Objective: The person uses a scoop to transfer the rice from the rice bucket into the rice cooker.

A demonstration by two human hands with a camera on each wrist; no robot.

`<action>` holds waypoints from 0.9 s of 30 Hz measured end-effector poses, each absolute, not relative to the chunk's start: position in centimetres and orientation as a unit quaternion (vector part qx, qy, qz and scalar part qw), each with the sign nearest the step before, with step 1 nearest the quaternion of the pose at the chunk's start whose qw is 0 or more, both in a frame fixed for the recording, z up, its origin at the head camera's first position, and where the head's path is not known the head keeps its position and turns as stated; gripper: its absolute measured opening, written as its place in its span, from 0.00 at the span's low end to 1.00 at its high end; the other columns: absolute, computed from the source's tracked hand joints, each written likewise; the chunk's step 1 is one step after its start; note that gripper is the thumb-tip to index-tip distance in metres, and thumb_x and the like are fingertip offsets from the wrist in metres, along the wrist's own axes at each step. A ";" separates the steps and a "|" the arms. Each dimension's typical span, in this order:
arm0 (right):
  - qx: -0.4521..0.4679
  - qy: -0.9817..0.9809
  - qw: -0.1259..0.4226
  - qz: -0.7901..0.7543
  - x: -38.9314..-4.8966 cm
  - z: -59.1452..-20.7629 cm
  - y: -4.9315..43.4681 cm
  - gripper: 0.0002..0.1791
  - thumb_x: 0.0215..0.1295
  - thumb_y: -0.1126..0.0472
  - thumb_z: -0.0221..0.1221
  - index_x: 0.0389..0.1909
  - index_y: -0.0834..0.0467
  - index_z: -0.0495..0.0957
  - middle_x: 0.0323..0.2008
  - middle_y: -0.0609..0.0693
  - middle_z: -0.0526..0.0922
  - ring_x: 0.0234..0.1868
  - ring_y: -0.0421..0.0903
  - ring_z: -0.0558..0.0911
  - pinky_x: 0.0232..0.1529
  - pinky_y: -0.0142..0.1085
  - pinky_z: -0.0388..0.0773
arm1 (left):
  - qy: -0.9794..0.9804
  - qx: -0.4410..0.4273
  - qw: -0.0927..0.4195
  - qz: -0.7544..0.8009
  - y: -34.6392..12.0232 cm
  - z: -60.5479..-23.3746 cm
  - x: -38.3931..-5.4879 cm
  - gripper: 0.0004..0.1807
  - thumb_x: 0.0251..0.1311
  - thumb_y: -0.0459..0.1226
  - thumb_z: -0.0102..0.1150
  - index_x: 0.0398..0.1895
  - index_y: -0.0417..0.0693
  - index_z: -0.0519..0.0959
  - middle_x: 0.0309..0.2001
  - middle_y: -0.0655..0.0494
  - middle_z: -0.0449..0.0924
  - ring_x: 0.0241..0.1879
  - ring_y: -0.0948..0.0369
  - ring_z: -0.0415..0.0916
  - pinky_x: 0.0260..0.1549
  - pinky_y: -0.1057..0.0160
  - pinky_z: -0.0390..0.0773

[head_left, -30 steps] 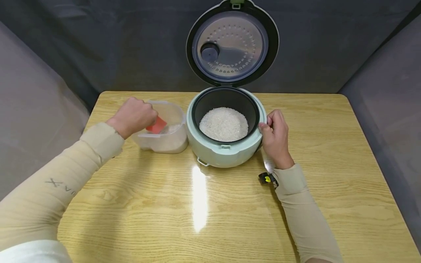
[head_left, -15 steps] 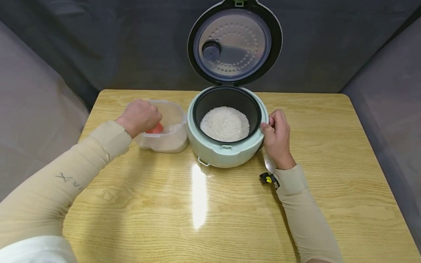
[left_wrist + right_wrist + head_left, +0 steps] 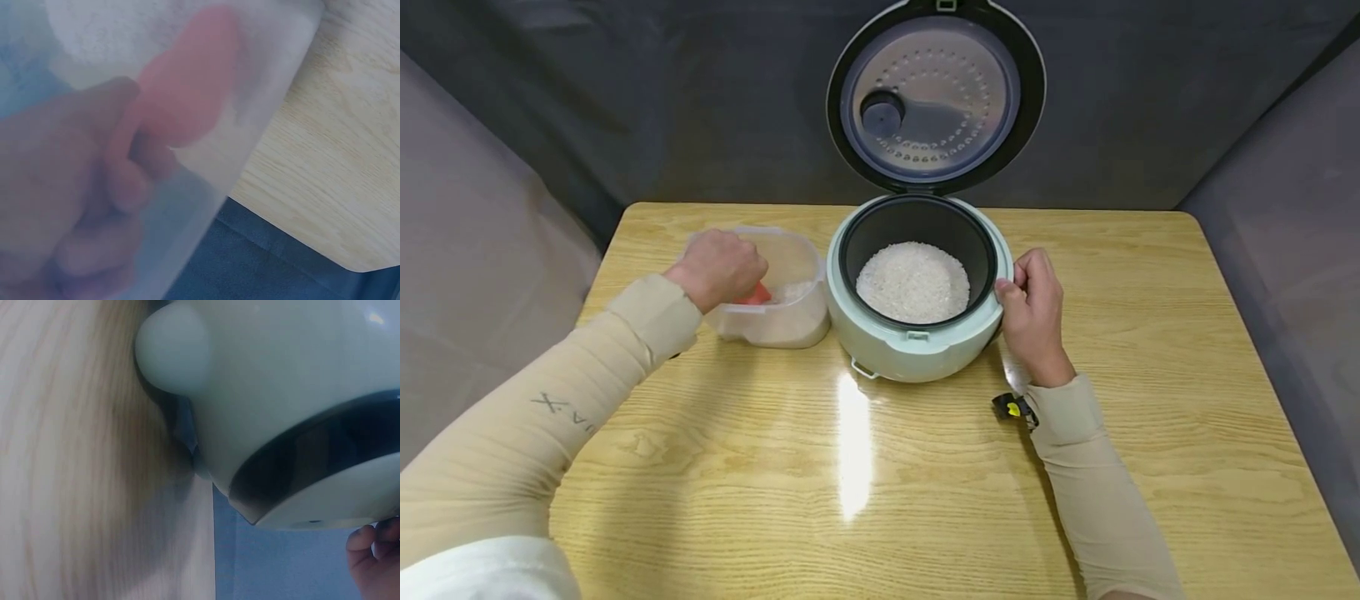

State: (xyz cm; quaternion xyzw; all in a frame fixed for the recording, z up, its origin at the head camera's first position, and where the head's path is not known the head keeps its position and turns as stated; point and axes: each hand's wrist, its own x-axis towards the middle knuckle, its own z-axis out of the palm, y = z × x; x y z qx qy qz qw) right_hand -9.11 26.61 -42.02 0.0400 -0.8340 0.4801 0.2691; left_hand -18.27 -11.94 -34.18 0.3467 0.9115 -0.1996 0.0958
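Note:
My left hand [image 3: 722, 268] grips a small red scoop [image 3: 757, 295] inside a translucent plastic container [image 3: 786, 327] that holds some white rice. In the left wrist view, the scoop [image 3: 194, 81] shows blurred through the container's wall, its handle between thumb and fingers. Just right of the container stands a pale green rice cooker [image 3: 895, 358] with its lid [image 3: 936, 100] raised. A mound of white rice [image 3: 913, 283] lies in its dark inner pot. My right hand [image 3: 1036, 317] holds the cooker's right rim, thumb on top; in the right wrist view only some fingers [image 3: 369, 550] show.
A wooden table [image 3: 925, 483] bears both vessels near its back edge. Behind it hangs a dark grey cloth [image 3: 700, 100], and paler cloth walls rise at the sides. Under my right wrist is a black and yellow strap piece [image 3: 1013, 407].
My left hand has shifted right and slightly down, and the scoop has gone lower into the container, so less of it shows. My right hand keeps its hold on the cooker.

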 end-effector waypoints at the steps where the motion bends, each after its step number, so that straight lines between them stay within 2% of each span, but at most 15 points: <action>1: 0.040 -0.834 0.270 0.480 -9.1 -42.0 26.6 0.12 0.53 0.57 0.47 0.27 0.63 0.60 0.28 0.45 0.59 0.30 0.39 0.60 0.34 0.33 0.55 | 0.913 0.343 0.097 -0.199 -11.9 -34.2 -18.2 0.13 0.57 0.27 0.54 0.16 0.46 0.75 0.19 0.53 0.74 0.19 0.58 0.64 0.20 0.49 0.80; 12: 0.036 -0.831 0.270 0.485 -9.2 -42.0 26.4 0.12 0.53 0.58 0.47 0.27 0.64 0.60 0.28 0.46 0.59 0.30 0.39 0.60 0.34 0.33 0.55 | 0.912 0.341 0.103 -0.204 -12.0 -34.5 -18.4 0.14 0.56 0.27 0.54 0.14 0.46 0.74 0.18 0.54 0.70 0.19 0.58 0.61 0.21 0.49 0.79; 22: 0.035 -0.827 0.273 0.490 -9.2 -41.9 26.4 0.12 0.54 0.58 0.47 0.27 0.65 0.61 0.28 0.44 0.59 0.30 0.38 0.60 0.35 0.33 0.55 | 0.918 0.327 0.110 -0.193 -11.9 -34.6 -18.6 0.14 0.56 0.27 0.53 0.15 0.48 0.75 0.20 0.54 0.73 0.20 0.58 0.63 0.22 0.49 0.79; 27: 0.037 -0.826 0.273 0.492 -9.2 -42.0 26.4 0.12 0.53 0.59 0.47 0.27 0.65 0.61 0.28 0.42 0.59 0.30 0.38 0.60 0.35 0.32 0.55 | 0.921 0.317 0.129 -0.187 -11.9 -34.6 -18.6 0.15 0.61 0.36 0.60 0.15 0.50 0.75 0.20 0.55 0.73 0.21 0.58 0.62 0.21 0.52 0.75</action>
